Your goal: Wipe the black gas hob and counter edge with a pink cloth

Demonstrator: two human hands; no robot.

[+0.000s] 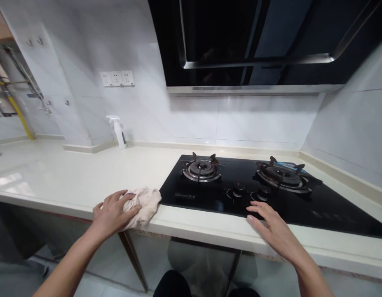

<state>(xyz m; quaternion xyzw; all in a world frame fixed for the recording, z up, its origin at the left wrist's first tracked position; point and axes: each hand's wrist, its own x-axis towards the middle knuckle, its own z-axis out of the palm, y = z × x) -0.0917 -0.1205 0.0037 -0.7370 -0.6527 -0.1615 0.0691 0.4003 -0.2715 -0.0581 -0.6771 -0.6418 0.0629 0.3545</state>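
Observation:
My left hand [113,210] presses on a pale, crumpled cleaning cloth [146,206] at the counter's front edge, left of the stove; its fingers curl over part of the cloth. My right hand [269,225] has its fingers stretched out and holds nothing. It hovers or rests at the front edge of the black gas stove [209,202], just below the control knobs [239,189]; whether it touches the glass I cannot tell. Two burners sit on the stove, a left burner [202,169] and a right burner [283,177].
A white spray bottle [119,134] stands against the back wall on the cream counter [70,177]. Above the stove hangs a black range hood [255,49] with a metal lower edge. Wall sockets [117,78] are at the left. A yellow pipe [20,117] runs down at far left.

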